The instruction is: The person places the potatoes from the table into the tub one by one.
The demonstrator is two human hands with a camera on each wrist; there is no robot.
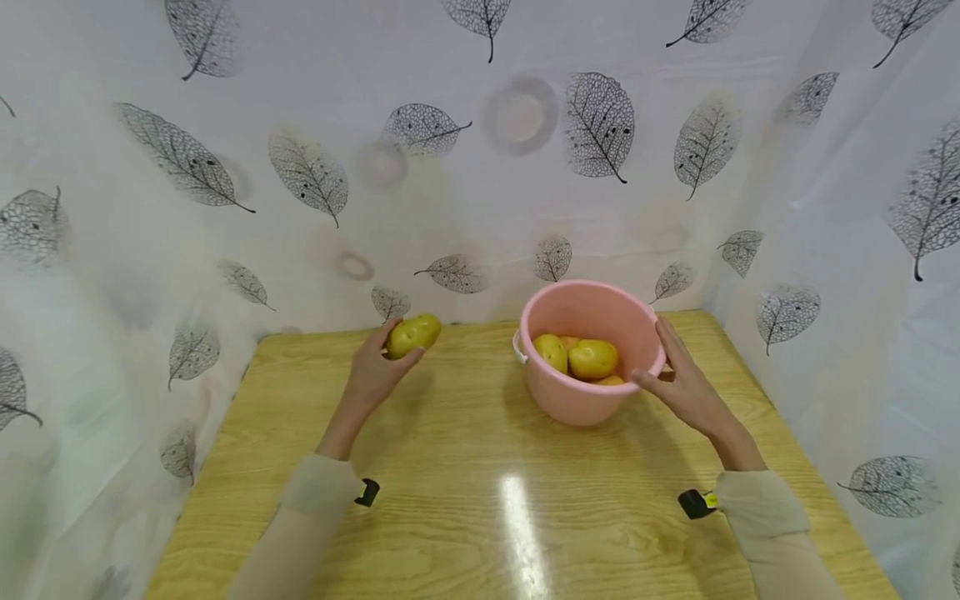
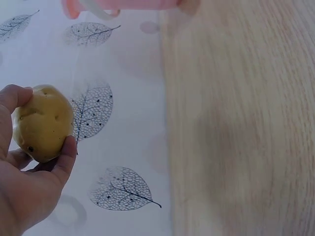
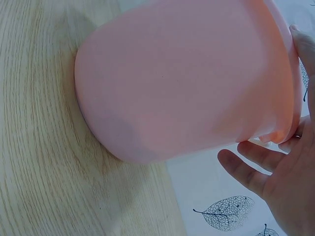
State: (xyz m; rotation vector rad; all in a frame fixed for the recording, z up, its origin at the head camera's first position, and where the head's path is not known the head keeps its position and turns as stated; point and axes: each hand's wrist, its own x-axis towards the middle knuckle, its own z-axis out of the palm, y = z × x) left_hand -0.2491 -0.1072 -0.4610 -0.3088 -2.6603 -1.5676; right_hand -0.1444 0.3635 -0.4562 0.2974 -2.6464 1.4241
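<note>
My left hand [image 1: 372,371] holds a yellow potato [image 1: 414,336] above the far left part of the table, thumb on one side and fingers on the other. In the left wrist view dark eyes show on the skin of this potato [image 2: 45,123]. To the right stands a pink bucket [image 1: 577,404] with several potatoes [image 1: 592,359] lying at its bottom. My right hand [image 1: 690,392] grips the bucket's right rim. From the right wrist view, its thumb lies at the rim and its other fingers [image 3: 256,162] spread along the bucket's outer side.
The wooden table [image 1: 442,467] ends at a pale curtain [image 1: 450,208] printed with dark leaves, which also hangs along both sides. A white handle [image 1: 519,347] is attached to the bucket's left side. A bright reflection crosses the table's near part.
</note>
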